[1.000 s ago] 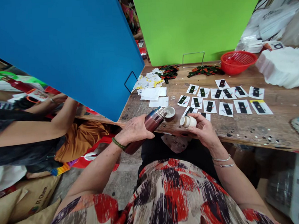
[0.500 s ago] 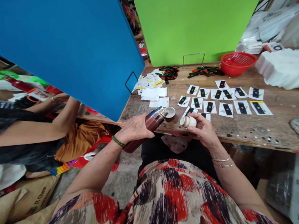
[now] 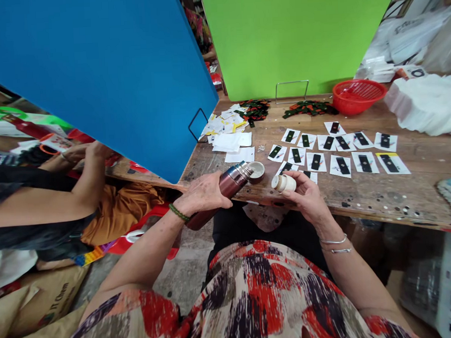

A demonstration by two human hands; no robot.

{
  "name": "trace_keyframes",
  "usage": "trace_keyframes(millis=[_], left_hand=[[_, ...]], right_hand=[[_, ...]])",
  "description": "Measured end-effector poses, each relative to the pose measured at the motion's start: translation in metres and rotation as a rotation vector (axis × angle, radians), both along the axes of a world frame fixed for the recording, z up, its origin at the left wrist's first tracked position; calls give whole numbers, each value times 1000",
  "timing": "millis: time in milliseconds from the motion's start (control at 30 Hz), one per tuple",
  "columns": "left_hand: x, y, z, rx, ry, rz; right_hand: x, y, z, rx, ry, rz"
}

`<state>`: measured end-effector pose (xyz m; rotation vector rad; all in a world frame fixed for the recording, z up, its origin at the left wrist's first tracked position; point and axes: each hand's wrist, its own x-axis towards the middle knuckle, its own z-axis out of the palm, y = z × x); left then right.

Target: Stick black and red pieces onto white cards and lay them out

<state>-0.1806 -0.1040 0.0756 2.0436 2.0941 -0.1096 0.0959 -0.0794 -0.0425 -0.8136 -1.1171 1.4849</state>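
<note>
My left hand (image 3: pixel 206 192) is wrapped round a dark red thermos flask (image 3: pixel 232 183). The flask tilts to the right, its uncapped metal neck over the rim of a round cup (image 3: pixel 256 171) on the table edge. Whether liquid runs from it I cannot tell. Between the thumb and fingers of my right hand (image 3: pixel 306 192) is a white stopper (image 3: pixel 284 183), held just right of the cup. Behind that hand, several white cards (image 3: pixel 316 161) with dark pieces on them lie in rows.
The wooden table (image 3: pixel 385 193) backs onto a green panel (image 3: pixel 302 39), with a blue panel (image 3: pixel 103 79) on the left. A red basket (image 3: pixel 359 96), dark strips (image 3: pixel 309 108) and loose papers (image 3: pixel 226 123) lie farther back. Another person's arm (image 3: pixel 41 201) is at left.
My hands, the flask and the stopper stay almost still. At left, the other person's forearms have shifted slightly.
</note>
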Motion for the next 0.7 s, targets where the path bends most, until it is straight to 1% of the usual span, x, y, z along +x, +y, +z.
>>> trace_keyframes(millis=[100,233,433,600,700], left_hand=[[-1,1,-1,-6,-10,-10],[1,2,1,-22,-19,-30],[1,4,3,-37,-26,-22],[-3,5,-5,-37,-74,-17],[-6,5,-13,-7,-165,-20]], right_hand=[[0,0,0,8,-29,-8],[0,0,2,-8,-15,-11],[-1,-1,1,7,-62,-24],[-2,-2,2,-13,-60,-34],[-3,-2,2,-26,-69,-51]])
